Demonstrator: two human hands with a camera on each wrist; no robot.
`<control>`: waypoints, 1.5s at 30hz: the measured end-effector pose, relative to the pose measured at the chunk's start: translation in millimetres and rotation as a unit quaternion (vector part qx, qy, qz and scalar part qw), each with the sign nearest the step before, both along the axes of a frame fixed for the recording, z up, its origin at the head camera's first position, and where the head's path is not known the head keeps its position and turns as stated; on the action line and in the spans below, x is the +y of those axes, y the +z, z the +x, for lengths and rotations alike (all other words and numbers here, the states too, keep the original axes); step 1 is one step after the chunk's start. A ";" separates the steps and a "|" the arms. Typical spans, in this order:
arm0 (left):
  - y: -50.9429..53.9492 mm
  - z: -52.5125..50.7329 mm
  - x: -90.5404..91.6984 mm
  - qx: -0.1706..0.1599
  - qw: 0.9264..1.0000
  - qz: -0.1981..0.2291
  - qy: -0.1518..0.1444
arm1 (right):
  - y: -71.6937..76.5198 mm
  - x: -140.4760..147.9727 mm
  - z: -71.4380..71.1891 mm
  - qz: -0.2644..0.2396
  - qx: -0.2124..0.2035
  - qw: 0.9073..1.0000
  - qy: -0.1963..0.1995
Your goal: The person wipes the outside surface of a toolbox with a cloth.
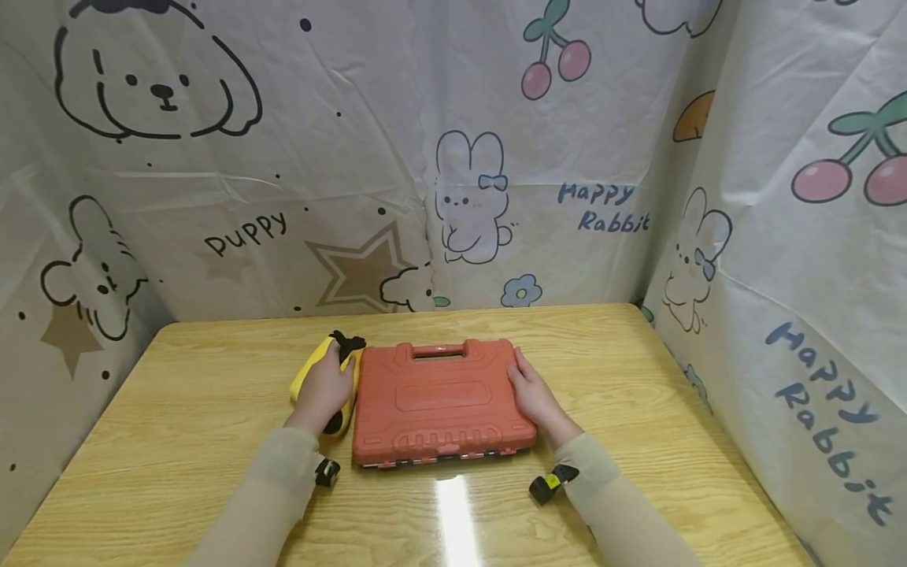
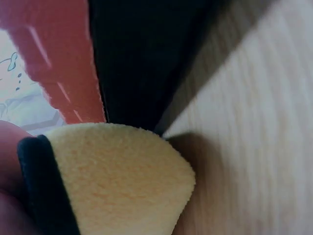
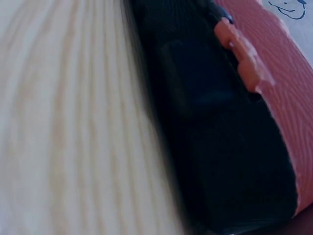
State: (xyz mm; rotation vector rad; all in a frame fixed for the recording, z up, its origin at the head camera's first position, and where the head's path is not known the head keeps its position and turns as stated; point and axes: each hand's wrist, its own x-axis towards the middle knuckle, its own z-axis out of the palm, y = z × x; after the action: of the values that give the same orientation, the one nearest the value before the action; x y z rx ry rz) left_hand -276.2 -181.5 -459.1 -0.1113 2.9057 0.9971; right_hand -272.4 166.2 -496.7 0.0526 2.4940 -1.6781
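Observation:
A fuzzy yellow plush item [image 1: 308, 376] with black parts lies left of a red plastic case [image 1: 441, 394]. My left hand [image 1: 327, 390] holds this plush item from above, thumb toward the case. In the left wrist view, the yellow plush [image 2: 122, 171] shows a black band, and part of my fingers [image 2: 10, 176] appears beside it. The case lies flat on the table, handle at the far side and latches toward me. My right hand [image 1: 533, 394] rests against its right side, thumb at the lid's edge. An orange-red latch [image 3: 244, 56] shows in the right wrist view.
The wooden table [image 1: 212, 378] extends around both things. A printed white cloth [image 1: 340, 157] hangs behind it and along both sides. A black wrist camera [image 1: 546, 488] sits below my right wrist, another [image 1: 327, 472] below my left.

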 end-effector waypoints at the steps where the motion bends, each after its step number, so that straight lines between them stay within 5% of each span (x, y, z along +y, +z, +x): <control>1: -0.6 1.1 -0.4 0.001 1.000 -0.001 -0.001 | -0.2 0.0 0.0 -0.001 0.000 1.000 0.000; 17: -11.6 26.0 -4.6 0.019 0.999 0.024 -0.011 | -0.7 0.5 0.5 -0.017 -0.008 1.000 -0.005; 45: -6.2 91.1 -5.4 0.016 0.999 -0.010 -0.041 | 1.7 -1.1 2.4 -0.017 -0.008 1.000 -0.012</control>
State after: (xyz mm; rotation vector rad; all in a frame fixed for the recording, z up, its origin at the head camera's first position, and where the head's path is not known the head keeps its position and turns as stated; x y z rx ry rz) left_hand -185.1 -186.9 -465.3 0.0245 2.9235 0.9659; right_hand -270.0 165.1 -495.0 0.0932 2.4625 -1.7228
